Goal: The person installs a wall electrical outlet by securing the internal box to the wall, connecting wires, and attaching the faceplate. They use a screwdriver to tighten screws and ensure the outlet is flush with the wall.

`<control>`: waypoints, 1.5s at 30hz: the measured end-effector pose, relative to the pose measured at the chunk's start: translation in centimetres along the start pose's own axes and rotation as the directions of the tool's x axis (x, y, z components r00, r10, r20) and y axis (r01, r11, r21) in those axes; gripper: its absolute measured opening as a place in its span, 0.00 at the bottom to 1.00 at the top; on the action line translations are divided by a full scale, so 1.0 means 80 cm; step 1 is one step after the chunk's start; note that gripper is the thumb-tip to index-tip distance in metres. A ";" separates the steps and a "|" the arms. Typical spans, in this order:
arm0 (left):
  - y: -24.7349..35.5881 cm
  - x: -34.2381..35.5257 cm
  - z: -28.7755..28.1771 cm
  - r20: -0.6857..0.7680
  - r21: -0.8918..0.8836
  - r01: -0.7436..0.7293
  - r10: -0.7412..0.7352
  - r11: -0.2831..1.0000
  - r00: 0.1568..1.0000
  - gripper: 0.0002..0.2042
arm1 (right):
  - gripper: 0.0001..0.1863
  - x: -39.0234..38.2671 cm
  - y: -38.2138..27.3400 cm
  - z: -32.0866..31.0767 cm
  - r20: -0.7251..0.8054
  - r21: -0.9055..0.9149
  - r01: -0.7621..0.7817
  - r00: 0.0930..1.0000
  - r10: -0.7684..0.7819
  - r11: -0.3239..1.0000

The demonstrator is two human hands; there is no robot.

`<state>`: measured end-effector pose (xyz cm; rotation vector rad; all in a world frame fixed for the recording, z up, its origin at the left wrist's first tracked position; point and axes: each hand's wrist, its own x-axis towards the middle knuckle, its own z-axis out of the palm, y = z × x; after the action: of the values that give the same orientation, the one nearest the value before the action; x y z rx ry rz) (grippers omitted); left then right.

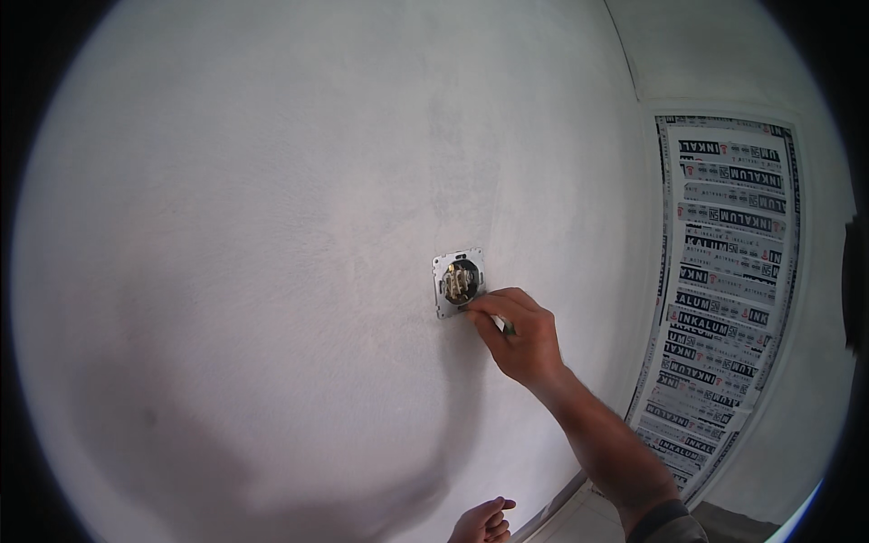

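Right hand [525, 340] pinches together at a square metal plate [441, 294]; for the left hand [483, 523], I cannot tell.

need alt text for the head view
A right hand reaches the lower right corner of a metal-framed electrical fitting on a pale wall; the left hand is low in view. A tall film-striped panel stands at right.
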<state>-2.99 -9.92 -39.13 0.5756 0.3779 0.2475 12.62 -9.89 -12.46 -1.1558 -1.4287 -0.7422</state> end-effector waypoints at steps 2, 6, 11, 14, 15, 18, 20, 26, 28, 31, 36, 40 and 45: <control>0.005 -0.004 0.002 -0.037 0.011 0.015 -0.015 1.000 0.999 0.12 | 0.09 0.001 0.001 -0.002 0.007 -0.007 0.014 1.000 -0.014 1.000; 0.010 -0.004 -0.003 -0.046 0.025 0.023 -0.021 0.999 0.999 0.12 | 0.09 -0.001 0.010 0.000 0.002 -0.008 0.071 0.998 -0.070 0.997; 0.009 -0.003 -0.010 -0.038 -0.003 0.030 -0.030 1.000 0.999 0.12 | 0.09 -0.001 0.005 0.001 -0.014 -0.012 0.026 1.000 -0.026 1.000; 0.009 -0.003 -0.015 -0.037 -0.004 0.038 -0.038 0.999 0.999 0.12 | 0.09 -0.001 0.004 0.002 -0.017 -0.026 0.040 0.999 -0.041 0.999; 0.009 -0.003 -0.017 -0.037 -0.004 0.042 -0.042 0.999 0.998 0.12 | 0.09 -0.001 0.004 0.002 -0.018 -0.039 0.057 0.998 -0.057 0.998; 0.007 0.000 -0.025 0.012 0.003 0.048 -0.048 0.999 0.999 0.12 | 0.09 0.001 0.010 0.002 -0.013 -0.064 0.099 0.995 -0.100 0.993; 0.005 0.000 -0.026 0.014 0.015 0.052 -0.052 0.999 0.999 0.12 | 0.10 0.004 0.008 0.000 0.026 -0.133 0.156 0.988 -0.154 0.979; 0.004 0.000 -0.029 0.021 0.024 0.057 -0.058 0.998 0.998 0.12 | 0.11 0.017 -0.006 -0.010 0.186 -0.306 0.280 0.955 -0.231 0.910; 0.005 -0.001 -0.027 0.016 0.036 0.053 -0.053 0.998 0.998 0.12 | 0.11 0.021 -0.008 -0.012 0.235 -0.332 0.300 0.945 -0.230 0.894; 0.008 -0.001 -0.018 0.016 0.045 0.040 -0.040 0.998 0.999 0.12 | 0.10 0.024 -0.010 -0.017 0.293 -0.366 0.302 0.935 -0.199 0.880; 0.031 0.004 0.006 0.089 0.055 -0.009 0.004 0.998 0.996 0.13 | 0.09 0.029 -0.013 -0.021 0.338 -0.428 0.215 0.939 -0.065 0.878; 0.056 0.016 0.024 0.161 0.057 -0.083 0.073 0.995 0.984 0.14 | 0.15 0.024 -0.045 -0.048 0.335 -0.378 -0.142 0.900 0.279 0.915; 0.080 0.028 0.068 0.248 0.033 -0.354 0.336 0.935 0.909 0.16 | 0.16 -0.066 -0.036 -0.096 0.576 -0.442 -0.394 0.564 0.592 0.806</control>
<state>0.50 -6.60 -31.85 0.7406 0.0482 0.5009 12.22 -19.14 -15.52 -2.1091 -1.4819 -0.0474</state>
